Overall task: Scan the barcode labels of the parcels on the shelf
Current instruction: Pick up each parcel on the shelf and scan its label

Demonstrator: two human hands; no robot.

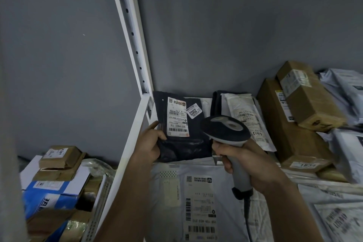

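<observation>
My left hand (151, 141) grips the lower left edge of a black parcel bag (184, 143), tilted up against the back of the shelf. Its white barcode label (177, 119) faces me, with a small sticker marked 2003 (193, 112) beside it. My right hand (245, 161) holds the grey handle of a barcode scanner (225, 127). The scanner's dark head sits just right of the label, pointing towards the bag. Its cable hangs down below my wrist.
A white mailer with a barcode label (200, 202) lies flat in front. Another white bag (247, 118) and brown cartons (294, 124) crowd the right. The white shelf upright (135, 45) stands left, with more boxes (59, 173) beyond it.
</observation>
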